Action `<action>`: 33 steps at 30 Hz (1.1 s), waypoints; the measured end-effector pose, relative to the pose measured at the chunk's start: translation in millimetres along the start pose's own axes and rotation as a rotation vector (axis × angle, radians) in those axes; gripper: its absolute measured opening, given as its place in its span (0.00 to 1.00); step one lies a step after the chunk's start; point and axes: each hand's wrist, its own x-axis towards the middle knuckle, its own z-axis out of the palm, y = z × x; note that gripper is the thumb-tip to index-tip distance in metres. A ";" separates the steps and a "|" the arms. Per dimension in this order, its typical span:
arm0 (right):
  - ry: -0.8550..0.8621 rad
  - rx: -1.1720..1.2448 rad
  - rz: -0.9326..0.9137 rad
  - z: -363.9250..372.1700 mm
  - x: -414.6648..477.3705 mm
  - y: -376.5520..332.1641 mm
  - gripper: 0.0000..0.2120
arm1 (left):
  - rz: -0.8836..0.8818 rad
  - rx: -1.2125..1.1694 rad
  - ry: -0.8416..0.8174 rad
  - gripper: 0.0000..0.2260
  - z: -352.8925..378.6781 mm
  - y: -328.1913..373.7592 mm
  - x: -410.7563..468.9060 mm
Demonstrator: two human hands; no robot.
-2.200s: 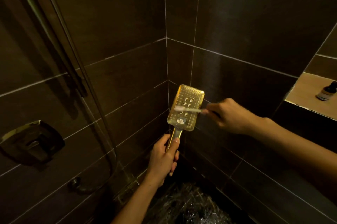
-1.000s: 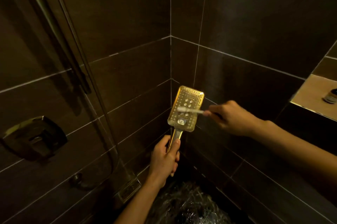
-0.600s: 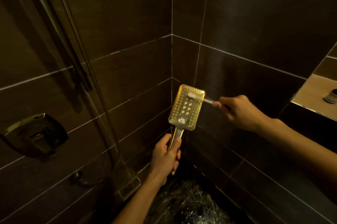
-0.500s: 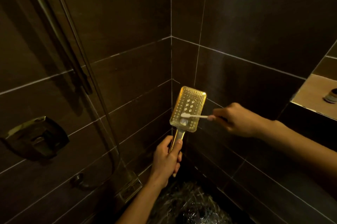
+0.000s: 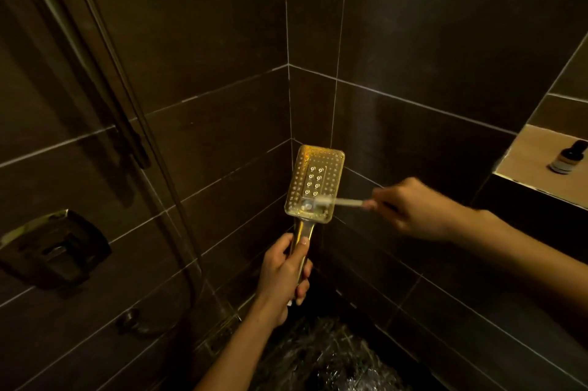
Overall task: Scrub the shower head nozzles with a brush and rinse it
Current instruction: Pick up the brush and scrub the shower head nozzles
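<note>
A rectangular gold shower head (image 5: 315, 174) stands upright in front of the tiled corner, its nozzle face turned to me. My left hand (image 5: 283, 273) is wrapped around its handle from below. My right hand (image 5: 410, 209) comes in from the right and grips a small white brush (image 5: 337, 201). The brush bristles lie blurred against the lower part of the nozzle face, near the round button above the handle.
A metal riser rail and hose (image 5: 127, 110) run down the left wall, with a square mixer handle (image 5: 54, 244) lower left. A small dark bottle (image 5: 569, 157) stands in a lit niche at the right. The wet dark floor (image 5: 321, 358) glistens below my arms.
The brush has gone from the middle of the nozzle face up to its top edge and then down to the bottom. My left hand keeps the shower head in about the same place.
</note>
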 end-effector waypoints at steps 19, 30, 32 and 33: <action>0.034 0.059 -0.045 14.3 -20.6 14.7 0.17 | 0.023 0.059 -0.019 0.11 21.0 -7.3 7.1; 0.064 -0.007 0.060 5.5 -38.8 39.6 0.16 | 0.072 0.189 -0.068 0.08 67.4 -23.5 17.1; 0.243 -0.060 0.181 -8.0 -41.4 53.3 0.17 | 0.078 0.199 -0.066 0.08 75.8 -24.3 19.7; 0.297 -0.052 0.194 -13.3 -43.8 58.9 0.18 | 0.082 0.207 -0.067 0.08 80.1 -24.3 20.9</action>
